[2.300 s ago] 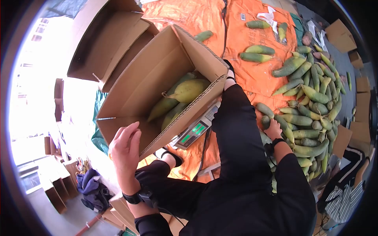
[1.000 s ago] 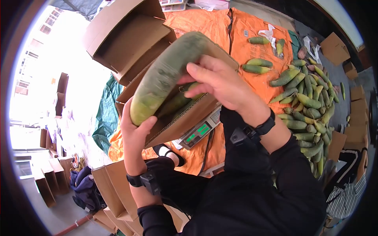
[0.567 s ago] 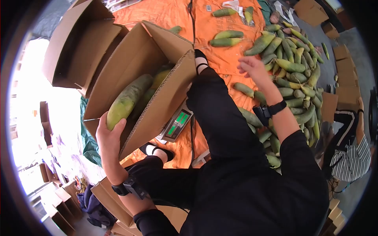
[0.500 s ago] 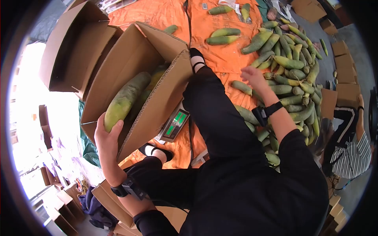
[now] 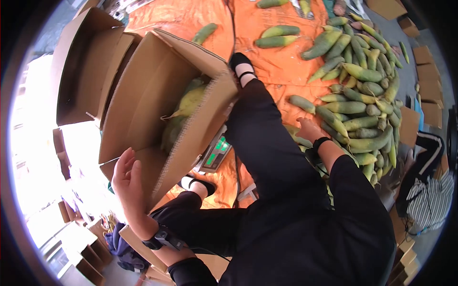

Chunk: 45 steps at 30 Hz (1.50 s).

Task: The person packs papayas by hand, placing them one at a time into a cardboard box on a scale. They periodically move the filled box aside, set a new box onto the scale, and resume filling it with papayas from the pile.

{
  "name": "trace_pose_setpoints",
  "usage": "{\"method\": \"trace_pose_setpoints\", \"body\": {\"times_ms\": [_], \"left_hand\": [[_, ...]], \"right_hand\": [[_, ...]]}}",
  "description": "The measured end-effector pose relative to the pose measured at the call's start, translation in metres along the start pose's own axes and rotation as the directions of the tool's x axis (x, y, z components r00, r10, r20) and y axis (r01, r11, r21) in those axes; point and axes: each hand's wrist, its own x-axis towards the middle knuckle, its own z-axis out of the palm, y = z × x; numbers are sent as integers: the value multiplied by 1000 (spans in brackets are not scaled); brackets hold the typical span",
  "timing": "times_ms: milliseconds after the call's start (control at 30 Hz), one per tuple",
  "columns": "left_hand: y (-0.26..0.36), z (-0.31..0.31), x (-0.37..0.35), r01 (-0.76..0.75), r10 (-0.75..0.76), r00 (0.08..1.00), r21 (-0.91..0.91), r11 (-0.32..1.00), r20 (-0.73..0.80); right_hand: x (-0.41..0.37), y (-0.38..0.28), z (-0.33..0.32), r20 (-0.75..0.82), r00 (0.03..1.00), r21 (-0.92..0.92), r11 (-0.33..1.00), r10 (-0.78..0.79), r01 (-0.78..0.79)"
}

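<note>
My left hand is open and holds nothing, its fingers apart at the near end of an upright cardboard box. Inside the box lie green radishes, partly hidden by its wall; one has a pale yellow-green end with a thin root. My right hand is low over the left side of a radish pile, right beside a green radish near my knee. Its fingers look spread, though their undersides are hidden. Beneath the box, a scale shows lit green digits.
Other open cardboard boxes stand left of the filled one. Several loose radishes lie on the orange sheet. My black-clad leg stretches between box and pile. A person in a striped garment is at the far right.
My left hand has let go of a large green radish, which has dropped down into the box. My right hand has moved down along the pile to a radish near my knee.
</note>
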Motion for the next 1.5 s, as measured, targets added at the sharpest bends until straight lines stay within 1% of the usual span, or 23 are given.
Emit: {"method": "trace_pose_setpoints", "body": {"times_ms": [67,133,167,300,333,400,533,633,733,767,833,867,933,967,1033,1133,1267,1300,1333,1367,1400,1467,1500], "left_hand": [[6,0,-2,-12,12,1000,-45,999,-9],[12,-2,-3,9,-11,999,-27,1000,-50],[13,-3,-3,0,-1,1000,-10,1000,-31],[19,-3,-3,4,-4,1000,-8,1000,-4],[17,-3,-3,-13,13,1000,-11,1000,17],[15,-3,-3,-47,47,999,20,999,-3],[16,-4,-3,-58,58,998,-51,997,-8],[16,-7,-6,-81,80,997,-46,996,-22],[13,-9,-8,-95,90,994,-70,993,-61],[11,-10,-9,-104,97,992,-98,990,-78],[11,-13,-10,-114,104,991,-120,986,-90],[10,-14,-11,-131,118,988,-138,982,-97],[8,-16,-11,-138,122,985,-141,980,-119],[8,-17,-11,-151,135,983,-133,979,-125],[5,-16,-11,-180,162,977,-130,975,-139],[9,-18,-11,-196,176,973,-127,972,-150],[10,-18,-11,-223,194,963,-150,963,-187],[10,-19,-12,-228,197,961,-151,962,-195],[10,-18,-11,-241,203,957,-176,954,-207],[10,-18,-11,-254,210,953,-202,946,-216],[9,-17,-11,-262,215,951,-206,943,-222],[8,-17,-10,-312,260,936,-217,925,-238],[9,-17,-10,-316,263,934,-217,924,-242]], "right_hand": [[6,-12,10,-2,996,-44,995,-89,89],[20,-13,28,12,997,-19,996,-82,82],[27,-17,28,151,986,-72,994,-67,79],[21,-33,35,167,986,-251,966,-18,60],[22,-36,35,167,986,-258,963,-32,75],[18,-43,32,108,993,-171,985,44,-25],[-1,-62,2,166,986,-203,979,27,7],[5,-37,14,156,987,-240,967,-49,86],[58,44,65,98,986,-304,939,-134,158],[42,32,46,97,986,-313,936,-137,161],[4,12,-1,-194,980,-44,998,45,-54],[-1,17,-8,-193,981,-55,997,36,-47],[-7,38,-30,-293,954,250,968,60,16],[-10,47,-40,-292,955,237,971,50,21],[-23,51,-68,-449,894,511,821,4,253],[-34,35,-117,-605,790,554,765,99,329],[-66,-31,-208,-779,627,459,704,26,541],[-77,-46,-232,-825,563,358,727,-48,586],[-98,-79,-252,-858,493,315,615,-140,723],[-101,-85,-268,-910,405,265,623,-91,736],[-109,-96,-284,-914,396,258,622,-91,739],[-131,-132,-309,-956,276,217,383,-104,898],[-140,-146,-318,-957,271,213,381,-104,900]]}}
